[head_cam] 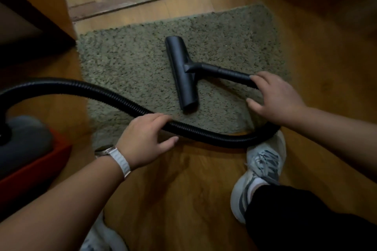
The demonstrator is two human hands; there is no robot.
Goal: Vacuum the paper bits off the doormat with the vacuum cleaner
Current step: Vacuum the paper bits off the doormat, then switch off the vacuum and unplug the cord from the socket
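Wooden floor [183,189], shaggy grey-green doormat [132,67] on it, red vacuum cleaner [40,166] at left, white sneaker [263,169] beside the mat

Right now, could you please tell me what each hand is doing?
Left hand: holds the hose, fingers curled over it, thumb beneath.
Right hand: holds the wand, fingers curled over its near end.

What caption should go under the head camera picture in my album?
Vacuuming time: right hand holds the wand, left hand holds the hose, nozzle on the doormat.
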